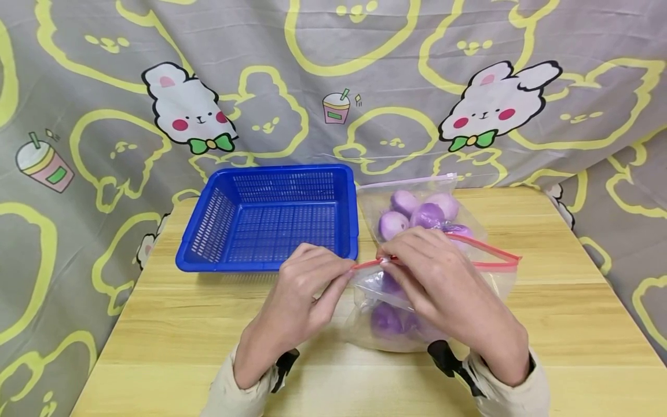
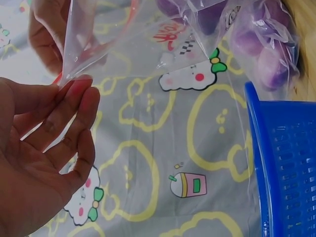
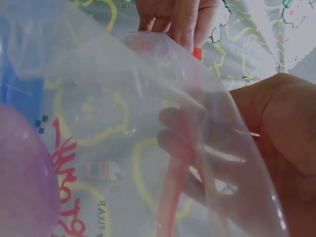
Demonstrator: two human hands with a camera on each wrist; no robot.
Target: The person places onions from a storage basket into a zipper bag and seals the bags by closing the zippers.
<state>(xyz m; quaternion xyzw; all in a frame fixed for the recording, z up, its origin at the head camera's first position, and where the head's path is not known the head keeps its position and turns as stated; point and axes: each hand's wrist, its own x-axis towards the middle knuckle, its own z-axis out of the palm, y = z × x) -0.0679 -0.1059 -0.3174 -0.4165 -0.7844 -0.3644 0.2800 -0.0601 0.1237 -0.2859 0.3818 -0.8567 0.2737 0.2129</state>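
A clear zip bag (image 1: 359,330) with a red zip strip (image 1: 495,265) holds purple onions (image 1: 385,319). My left hand (image 1: 302,289) pinches the bag's left top corner between thumb and fingers. Just right of it, my right hand (image 1: 448,284) pinches the red strip near a small white slider (image 1: 384,260). To the right of that hand the strip's two sides gape apart. In the left wrist view my left hand (image 2: 44,148) grips the corner by its fingertips. Seen through the film in the right wrist view, several fingers of my right hand (image 3: 291,133) lie behind the strip.
A blue plastic basket (image 1: 208,266) stands to the left with nothing in it. Behind my right hand lies another clear bag (image 1: 372,202) of purple onions (image 1: 393,225), with a lilac zip (image 1: 417,180). A patterned cloth (image 1: 312,58) hangs behind the wooden table (image 1: 563,324).
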